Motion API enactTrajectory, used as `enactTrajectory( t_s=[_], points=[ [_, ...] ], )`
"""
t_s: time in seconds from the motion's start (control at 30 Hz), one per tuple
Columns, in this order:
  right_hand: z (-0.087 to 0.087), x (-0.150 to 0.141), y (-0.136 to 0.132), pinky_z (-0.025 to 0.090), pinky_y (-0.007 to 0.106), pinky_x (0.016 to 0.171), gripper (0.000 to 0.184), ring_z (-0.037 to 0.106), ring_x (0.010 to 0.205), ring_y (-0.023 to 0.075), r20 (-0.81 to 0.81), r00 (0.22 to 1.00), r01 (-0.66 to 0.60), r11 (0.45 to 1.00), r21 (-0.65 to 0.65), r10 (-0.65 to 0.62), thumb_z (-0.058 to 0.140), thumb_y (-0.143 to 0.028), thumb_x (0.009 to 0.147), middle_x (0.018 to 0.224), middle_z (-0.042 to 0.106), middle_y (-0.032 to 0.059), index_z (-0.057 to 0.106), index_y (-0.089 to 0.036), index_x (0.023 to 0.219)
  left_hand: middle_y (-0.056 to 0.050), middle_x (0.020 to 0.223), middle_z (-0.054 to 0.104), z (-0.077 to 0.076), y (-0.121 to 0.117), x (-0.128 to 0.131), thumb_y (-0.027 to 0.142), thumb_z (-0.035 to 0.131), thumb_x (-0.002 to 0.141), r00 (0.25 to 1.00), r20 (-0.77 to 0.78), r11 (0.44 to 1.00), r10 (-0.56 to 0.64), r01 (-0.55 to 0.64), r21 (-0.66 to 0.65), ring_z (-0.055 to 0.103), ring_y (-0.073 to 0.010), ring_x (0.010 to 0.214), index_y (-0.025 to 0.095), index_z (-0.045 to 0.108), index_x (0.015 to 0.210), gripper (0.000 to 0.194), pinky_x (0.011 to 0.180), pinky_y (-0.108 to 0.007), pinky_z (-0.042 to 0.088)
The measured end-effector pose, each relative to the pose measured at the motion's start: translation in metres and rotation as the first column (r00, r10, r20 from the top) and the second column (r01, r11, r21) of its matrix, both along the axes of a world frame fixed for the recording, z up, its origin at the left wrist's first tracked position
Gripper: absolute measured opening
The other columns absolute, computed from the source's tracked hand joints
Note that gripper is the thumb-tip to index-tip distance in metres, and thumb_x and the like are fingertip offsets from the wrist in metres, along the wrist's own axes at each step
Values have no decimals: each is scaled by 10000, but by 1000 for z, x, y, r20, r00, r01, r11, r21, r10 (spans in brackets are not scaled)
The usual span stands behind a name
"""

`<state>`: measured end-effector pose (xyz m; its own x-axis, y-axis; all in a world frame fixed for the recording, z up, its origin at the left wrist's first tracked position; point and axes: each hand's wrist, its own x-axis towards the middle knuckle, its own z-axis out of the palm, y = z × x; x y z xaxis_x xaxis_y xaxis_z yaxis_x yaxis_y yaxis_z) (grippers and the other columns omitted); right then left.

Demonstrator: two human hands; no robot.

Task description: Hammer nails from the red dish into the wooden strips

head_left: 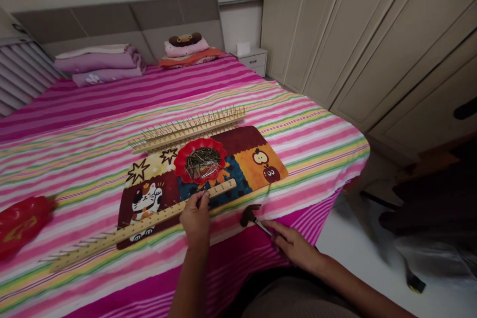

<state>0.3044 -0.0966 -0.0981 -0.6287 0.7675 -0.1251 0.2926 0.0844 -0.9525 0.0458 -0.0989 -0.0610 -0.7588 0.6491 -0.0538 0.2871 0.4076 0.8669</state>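
Note:
A long, narrow wooden strip (pixel 156 217) lies slantwise across the near part of a patterned mat (pixel 169 187). Nails stand along its left part, and small holes or nails show along the rest. My left hand (pixel 197 216) is closed in a pinch at the strip, right of its middle; what sits between thumb and forefinger is hidden. In my right hand (pixel 294 243) is a claw hammer (pixel 250 215), gripped by its handle, its head over the bed to the right of the strip and apart from it. A red scalloped bowl (pixel 181 161) full of loose nails stands behind my left hand.
More wooden strips (pixel 186 131) bristling with nails lie behind the bowl. Another red dish (pixel 22 223) sits at the left. Folded bedding (pixel 100 64) lies by the headboard (pixel 100 21). A wardrobe (pixel 354 35) stands to the right, beyond the edge of the striped bed (pixel 309 124).

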Motion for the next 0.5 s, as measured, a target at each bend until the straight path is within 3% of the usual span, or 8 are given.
enactTrajectory(
  t_s=[0.13,0.23,0.33,0.43,0.5],
  points=[
    [16,-2,-3,517,353,838,459,655,936,231,24,1000,13,1000,21,-13,421,-240,860,1073,709,84,585,-173,1283,-22,771,687,-6,0,4,434,554,753,998,-66,999,23,-22,23,630,-169,704,205,669,838,270,713,-295,490],
    [38,-12,0,519,278,681,452,621,704,166,6,999,42,997,70,-42,399,-256,892,841,691,27,549,-193,1314,-47,830,684,-7,1,5,379,533,776,971,-239,998,-22,36,55,623,-189,816,201,671,796,226,781,-309,463],
    [61,-28,9,458,224,538,464,516,538,125,-45,998,52,986,158,-45,389,-245,900,641,579,-26,517,-184,1342,-59,823,672,-7,1,6,335,507,803,941,-334,996,-57,78,51,606,-191,826,196,671,784,216,776,-306,448],
    [83,-47,20,436,210,496,450,481,487,111,-57,998,37,971,237,-24,382,-225,907,626,564,-35,518,-196,1336,-54,824,670,-8,1,6,311,498,819,930,-362,994,-69,94,52,599,-186,817,203,663,790,199,763,-298,441],
    [96,-58,27,488,226,580,444,561,562,123,-48,999,4,957,291,11,383,-200,908,732,643,-9,522,-211,1330,-49,830,670,-10,0,7,304,492,828,924,-375,992,-73,105,66,597,-185,820,212,658,799,192,766,-297,438]
  ],
)
